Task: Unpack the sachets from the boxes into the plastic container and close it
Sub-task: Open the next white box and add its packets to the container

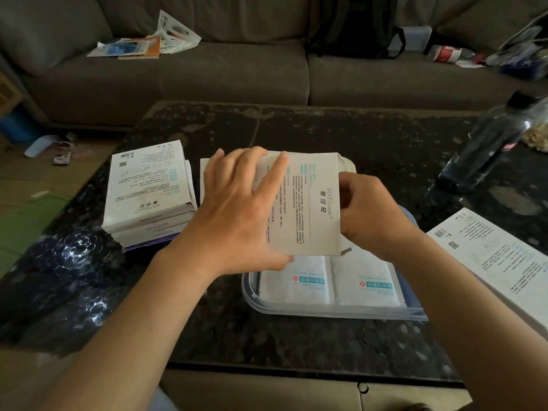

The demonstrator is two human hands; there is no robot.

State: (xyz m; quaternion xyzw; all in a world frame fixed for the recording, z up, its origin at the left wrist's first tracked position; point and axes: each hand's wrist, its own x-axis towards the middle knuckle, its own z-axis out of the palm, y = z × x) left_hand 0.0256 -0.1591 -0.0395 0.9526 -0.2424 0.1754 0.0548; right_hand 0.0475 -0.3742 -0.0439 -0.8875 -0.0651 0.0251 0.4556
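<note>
Up off the table [326, 129], a white box [308, 203], flat printed face turned up toward the camera, directly above the far part of the plastic container [326, 311]. Clasped from the left by the left hand [237, 209], fingers spread across the top face, thumb at the near edge. Pinched at the right edge by the right hand [367, 215], fingers curled in tight. About as wide as deep from here, so long axis hard to call. Right end buried in the right hand's fingers, so cannot tell whether a flap is open there.

Underneath, two sachets [308, 280] flat and side by side in the near part of the container, room beyond them hidden by the box.

Probably the opening step: right hand nearer the working end, left hand as the anchor, contents likely to come out rightward and then drop straight down.

Further out: stack of boxes [148, 188] left of the container, resting on something purple [142, 247], possibly the lid, not certain. Flat carton [489, 256] at the right. Bottle [486, 143] far right, well apart
</note>
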